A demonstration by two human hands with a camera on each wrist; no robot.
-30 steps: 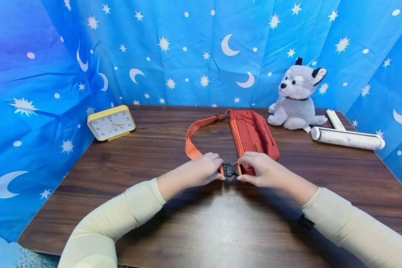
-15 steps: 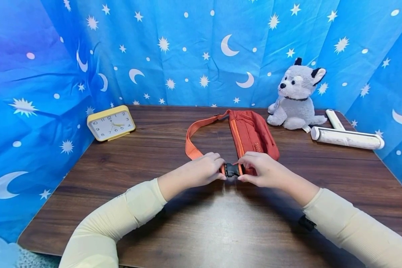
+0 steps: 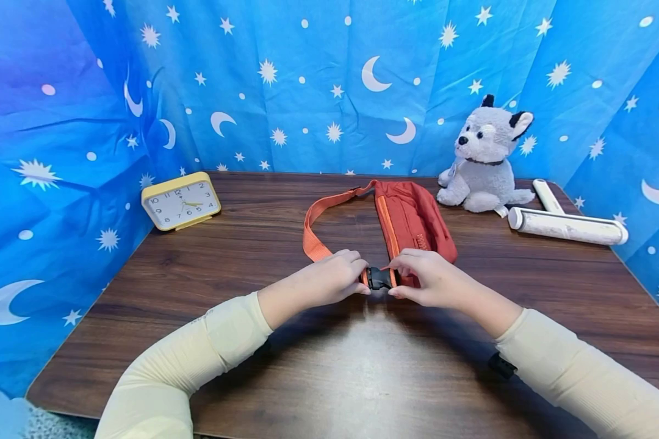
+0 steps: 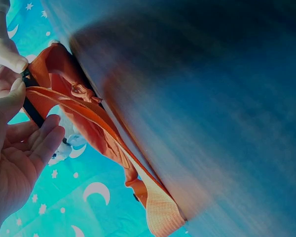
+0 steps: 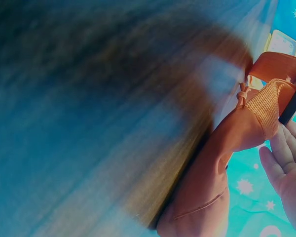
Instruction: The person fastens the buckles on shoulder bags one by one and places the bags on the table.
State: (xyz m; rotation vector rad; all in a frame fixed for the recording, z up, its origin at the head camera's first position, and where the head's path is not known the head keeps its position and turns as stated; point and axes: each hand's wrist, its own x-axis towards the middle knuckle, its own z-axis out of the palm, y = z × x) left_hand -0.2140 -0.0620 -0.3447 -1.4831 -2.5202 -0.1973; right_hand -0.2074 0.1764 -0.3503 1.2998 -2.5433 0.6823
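Note:
An orange-red waist bag [image 3: 415,216] lies on the table, its orange strap [image 3: 314,228] looping out to the left. In front of the bag is a black side-release buckle [image 3: 379,278], whose two halves look joined in the head view. My left hand [image 3: 331,277] pinches the buckle's left end between thumb and fingers. At the right end, my right hand [image 3: 432,278] pinches it the same way. Both wrist views show the buckle edge-on, a dark bar [image 4: 33,112] by the fingers. The webbing [image 5: 266,106] folds back from it, and fingers hide part of the buckle.
A yellow alarm clock [image 3: 181,201] stands at the back left of the brown table [image 3: 241,244]. At the back right sit a grey plush dog [image 3: 486,158] and a white roller-like thing [image 3: 568,225] with a handle. A blue star-and-moon curtain [image 3: 307,79] hangs behind.

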